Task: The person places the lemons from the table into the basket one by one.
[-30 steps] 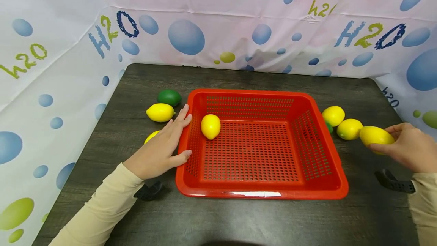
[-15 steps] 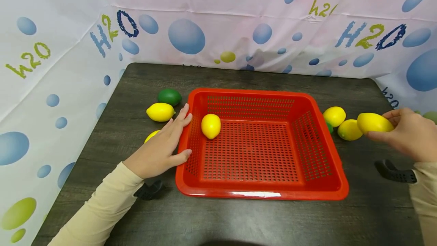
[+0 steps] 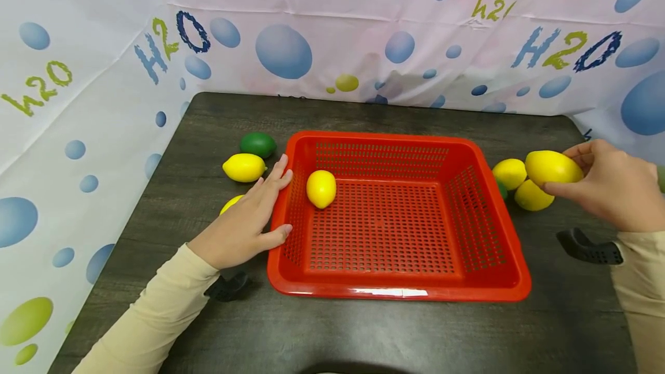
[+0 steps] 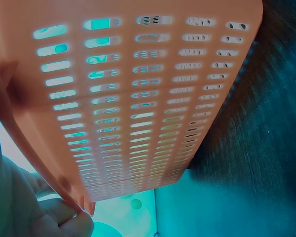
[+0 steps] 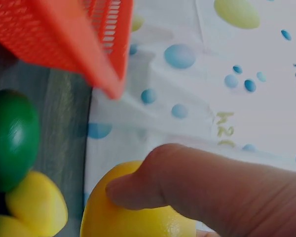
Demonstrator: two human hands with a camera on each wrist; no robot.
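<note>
Right hand (image 3: 618,186) raised pinched lemon (image 3: 553,167) — outstretched left hand (image 3: 241,224) touches basket (image 3: 389,235) — backdrop (image 3: 345,22) reads "H2O".

The rectangular red perforated basket (image 3: 379,229) looks like smooth, glossy plastic, its rim (image 3: 389,293) gleaming at six o'clock. The dark wood-grain tabletop (image 3: 332,328) has a dull sheen; at twelve o'clock hangs a creased, bubble-printed white sheet (image 3: 353,45). The held oval yellow lemon (image 3: 552,167) between two and three o'clock looks smooth, the beige cloth sleeve (image 3: 156,299) at eight matt and wrinkled.
</note>
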